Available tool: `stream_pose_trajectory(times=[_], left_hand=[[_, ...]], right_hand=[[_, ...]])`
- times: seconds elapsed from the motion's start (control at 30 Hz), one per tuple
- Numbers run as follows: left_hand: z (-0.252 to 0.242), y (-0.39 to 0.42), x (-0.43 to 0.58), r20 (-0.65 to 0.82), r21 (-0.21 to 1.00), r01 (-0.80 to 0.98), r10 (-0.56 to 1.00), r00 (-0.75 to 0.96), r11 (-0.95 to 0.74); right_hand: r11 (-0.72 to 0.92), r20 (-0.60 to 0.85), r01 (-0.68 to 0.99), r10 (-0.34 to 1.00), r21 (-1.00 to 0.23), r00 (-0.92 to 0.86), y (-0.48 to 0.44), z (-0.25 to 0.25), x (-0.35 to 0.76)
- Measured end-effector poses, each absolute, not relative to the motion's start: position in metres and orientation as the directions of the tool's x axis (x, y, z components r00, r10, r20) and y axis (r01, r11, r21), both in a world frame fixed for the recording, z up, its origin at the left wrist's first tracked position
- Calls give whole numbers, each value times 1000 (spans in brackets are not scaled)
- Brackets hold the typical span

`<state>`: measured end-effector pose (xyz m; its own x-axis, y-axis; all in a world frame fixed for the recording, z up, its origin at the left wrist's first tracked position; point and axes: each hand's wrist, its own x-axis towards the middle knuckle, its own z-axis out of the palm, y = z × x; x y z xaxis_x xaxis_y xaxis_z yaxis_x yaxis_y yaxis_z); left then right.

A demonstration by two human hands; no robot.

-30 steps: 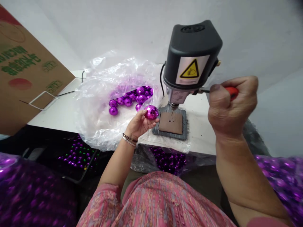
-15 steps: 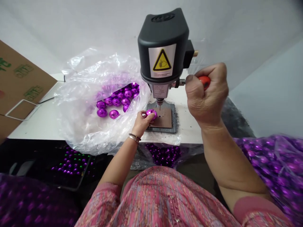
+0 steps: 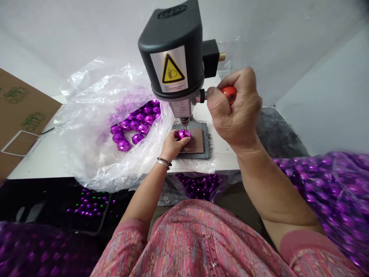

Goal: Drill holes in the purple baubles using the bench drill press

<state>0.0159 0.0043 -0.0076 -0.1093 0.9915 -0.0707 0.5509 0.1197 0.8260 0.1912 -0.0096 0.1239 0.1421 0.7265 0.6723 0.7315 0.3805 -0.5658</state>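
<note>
Between the thumb and fingers of my left hand (image 3: pixel 173 144) is a shiny purple faceted ball (image 3: pixel 183 134). The ball sits under the bit of a black drill press (image 3: pixel 173 50); whether the bit touches it I cannot tell. Beneath it lies a brown board (image 3: pixel 196 142) on the machine's grey base (image 3: pixel 206 134). My right hand (image 3: pixel 238 107) is wrapped round the red knob (image 3: pixel 230 94) of the press lever, to the right of the machine head.
Left of the press, an open clear plastic bag (image 3: pixel 95 154) holds several purple balls (image 3: pixel 134 125) on the white table (image 3: pixel 31 165). A cardboard box (image 3: pixel 25 115) stands at the far left. More bagged purple balls (image 3: pixel 331 192) are at the right and below the table edge.
My left hand has brought the ball rightward on the board, under the bit. My right hand still grips the knob. The camera view has shifted, and several balls in the bag have rolled.
</note>
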Motion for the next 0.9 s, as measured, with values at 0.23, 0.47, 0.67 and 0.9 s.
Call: stream_pose_trajectory(times=[0.23,0.47,0.67,0.9], left_hand=[[0,1,25,-49,778,624,997,-62,77],[-2,2,23,-78,743,669,996,52,23],[-3,1,25,-77,731,681,997,13,48],[-7,3,25,-76,744,667,997,14,47]], right_hand=[[391,674,701,719,-596,171,-9,123,192],[425,702,688,692,-588,172,-11,121,193],[455,728,702,673,-548,131,-15,111,197],[466,762,718,632,-517,138,-18,98,198]])
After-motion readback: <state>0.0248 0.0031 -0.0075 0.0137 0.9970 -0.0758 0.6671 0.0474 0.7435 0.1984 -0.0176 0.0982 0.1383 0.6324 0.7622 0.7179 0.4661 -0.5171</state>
